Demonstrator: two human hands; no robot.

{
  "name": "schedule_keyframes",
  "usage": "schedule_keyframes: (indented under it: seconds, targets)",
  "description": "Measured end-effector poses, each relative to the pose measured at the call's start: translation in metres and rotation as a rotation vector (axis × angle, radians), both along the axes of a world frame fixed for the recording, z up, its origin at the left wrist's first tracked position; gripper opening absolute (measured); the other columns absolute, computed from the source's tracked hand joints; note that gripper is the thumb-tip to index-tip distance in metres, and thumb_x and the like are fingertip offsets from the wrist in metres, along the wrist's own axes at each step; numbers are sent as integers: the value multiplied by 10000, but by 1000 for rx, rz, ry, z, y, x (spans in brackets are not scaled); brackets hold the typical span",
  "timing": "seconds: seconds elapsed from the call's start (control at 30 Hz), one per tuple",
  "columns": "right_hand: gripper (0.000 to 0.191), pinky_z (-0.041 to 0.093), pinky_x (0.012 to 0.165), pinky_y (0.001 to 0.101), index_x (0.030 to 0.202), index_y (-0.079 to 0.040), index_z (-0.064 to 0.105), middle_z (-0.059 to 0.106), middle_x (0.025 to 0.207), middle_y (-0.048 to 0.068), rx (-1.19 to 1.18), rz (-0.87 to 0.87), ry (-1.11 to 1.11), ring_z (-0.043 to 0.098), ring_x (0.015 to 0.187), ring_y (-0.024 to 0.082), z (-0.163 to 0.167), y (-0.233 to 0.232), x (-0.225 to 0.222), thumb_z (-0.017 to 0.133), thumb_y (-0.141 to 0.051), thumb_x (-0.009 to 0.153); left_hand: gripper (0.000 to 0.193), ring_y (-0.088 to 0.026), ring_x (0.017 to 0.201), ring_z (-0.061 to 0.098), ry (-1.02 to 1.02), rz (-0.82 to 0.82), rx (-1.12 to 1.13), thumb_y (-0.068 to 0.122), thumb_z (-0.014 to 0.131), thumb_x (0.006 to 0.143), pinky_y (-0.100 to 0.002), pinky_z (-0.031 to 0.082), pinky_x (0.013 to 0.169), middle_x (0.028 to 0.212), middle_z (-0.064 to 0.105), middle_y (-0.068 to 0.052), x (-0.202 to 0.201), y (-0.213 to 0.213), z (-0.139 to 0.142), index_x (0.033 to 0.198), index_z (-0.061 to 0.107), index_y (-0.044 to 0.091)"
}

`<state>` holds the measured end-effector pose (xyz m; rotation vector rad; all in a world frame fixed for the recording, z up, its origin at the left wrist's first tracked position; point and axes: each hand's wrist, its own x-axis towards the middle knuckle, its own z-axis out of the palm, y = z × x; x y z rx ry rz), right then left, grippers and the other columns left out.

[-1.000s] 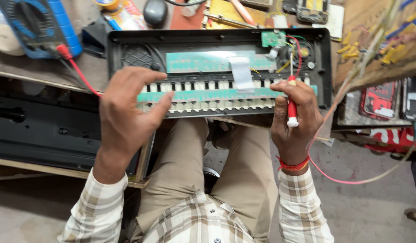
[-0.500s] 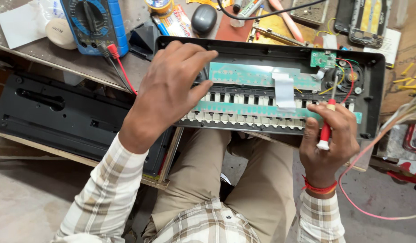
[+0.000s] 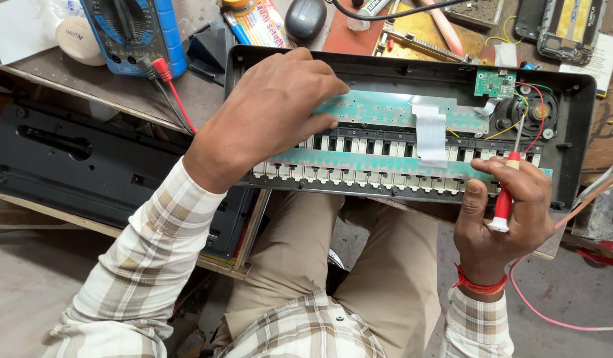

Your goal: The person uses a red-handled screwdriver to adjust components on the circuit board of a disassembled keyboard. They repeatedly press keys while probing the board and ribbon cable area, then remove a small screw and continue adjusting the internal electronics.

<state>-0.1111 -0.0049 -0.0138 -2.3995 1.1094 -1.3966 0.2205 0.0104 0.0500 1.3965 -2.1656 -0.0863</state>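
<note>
Since the earlier frame the left hand (image 3: 270,113) has slid further left along the opened keyboard (image 3: 412,126), palm down, fingers spread flat on its green board (image 3: 386,109), gripping nothing. The right hand (image 3: 502,212) is closed around a red screwdriver (image 3: 505,199), held upright at the keyboard's right end by the speaker (image 3: 528,119).

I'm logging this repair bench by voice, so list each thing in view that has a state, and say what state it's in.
Keyboard case: opened, circuit boards and key undersides exposed.
White ribbon cable: lying across the key row between the green boards.
Left hand: pressed flat on the upper green board.
Right hand: gripping the red-handled screwdriver, tip up near the speaker.
Blue multimeter: red and black leads plugged in.
</note>
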Motion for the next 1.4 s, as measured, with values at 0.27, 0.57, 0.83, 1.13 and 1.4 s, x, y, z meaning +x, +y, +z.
schedule_keyframes:
  seconds: [0.27, 0.57, 0.83, 1.13, 1.4]
  targets:
    - [157, 563, 979, 344, 1206, -27, 616, 728, 1092, 106, 8, -3, -21, 692, 1082, 263, 5, 0, 2, 733, -96, 1128, 262, -281, 1034, 665, -75, -28, -22, 153, 853, 789, -417, 521, 916, 1072, 745, -78, 0, -5, 0, 1019, 791, 44]
    - [145, 562, 977, 336, 1204, -33, 633, 723, 1095, 101, 5, -9, -25, 684, 1089, 257, 7, 2, 3, 742, -48, 1110, 165, -259, 981, 686, -172, -56, -53, 145, 817, 829, -403, 546, 873, 1033, 752, -63, -1, -9, 1, 962, 793, 51]
    - [179, 553, 991, 346, 1213, -32, 615, 733, 1087, 85, 11, 6, -35, 677, 1091, 260, 10, 1, 3, 744, -27, 1089, 202, -237, 1002, 689, -161, -66, -60, 153, 812, 871, -371, 560, 873, 1065, 732, -57, 0, -5, 0, 1042, 788, 48]
    - [193, 556, 984, 344, 1217, -37, 611, 739, 1074, 85, 4, 13, -43, 680, 1081, 263, 8, 0, 1, 747, -14, 1083, 205, -226, 974, 684, -196, -51, -95, 174, 830, 887, -362, 562, 878, 1080, 726, -41, 2, -3, -3, 1057, 791, 65]
    - [196, 557, 969, 346, 1210, -36, 609, 745, 1062, 88, -10, 12, -39, 681, 1069, 267, 6, -2, 0, 746, -14, 1072, 211, -222, 971, 695, -205, -53, -110, 186, 840, 899, -355, 566, 878, 1097, 736, -44, 3, -4, -9, 1065, 790, 66]
